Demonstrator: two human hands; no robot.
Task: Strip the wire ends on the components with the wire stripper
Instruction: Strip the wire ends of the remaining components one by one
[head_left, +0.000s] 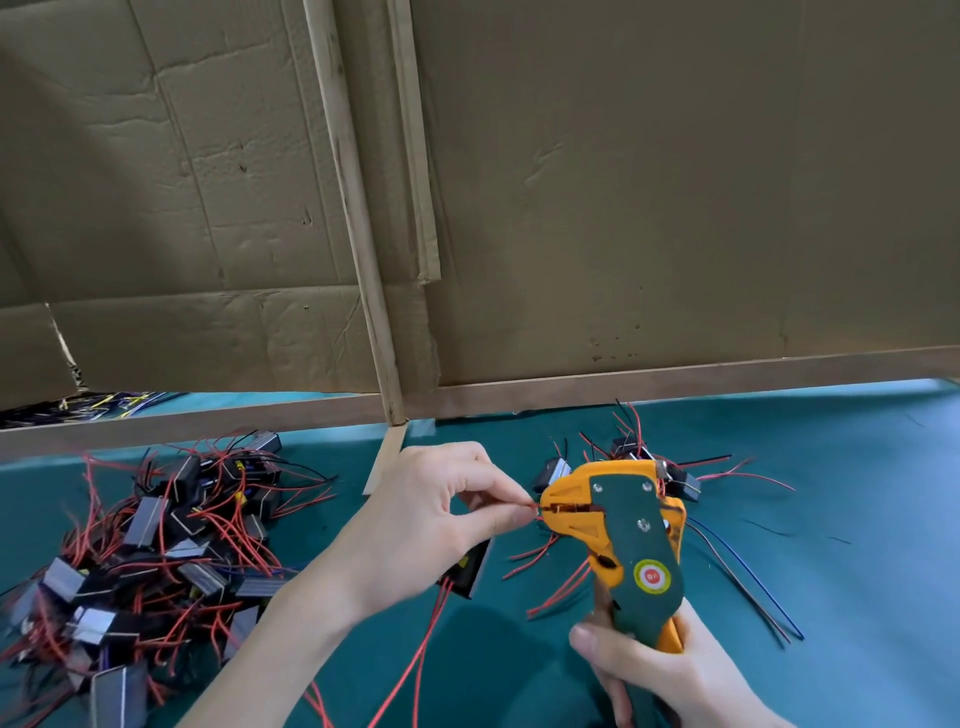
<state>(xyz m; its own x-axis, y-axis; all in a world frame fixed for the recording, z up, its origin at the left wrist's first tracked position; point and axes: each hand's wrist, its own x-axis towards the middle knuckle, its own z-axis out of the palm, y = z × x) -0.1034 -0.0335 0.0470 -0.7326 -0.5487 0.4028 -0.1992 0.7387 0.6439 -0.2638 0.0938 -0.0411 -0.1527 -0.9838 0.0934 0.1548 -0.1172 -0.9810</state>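
Head cam looks down on the green mat, cardboard wall at 12. I see the left hand at centre, thumb + forefinger pinching a thin red wire close to its end and holding it at the mouth of the wire stripper, which points to 9. At 5 the right hand is wrapped round the stripper's handles; can't tell how far they're squeezed. The wire's component, a small black block, seems to hang under the left palm, other red leads trailing to 6. Big pile of components sits at 8, a smaller lot at 2 just behind the tool head. My read: wire is light, floppy, thin-skinned, so it'll buckle if pushed from far back. Best to pinch near the end, as now, and keep it straight into the blades. Component weighs next to nothing; pull too hard and the lead could tear at its root
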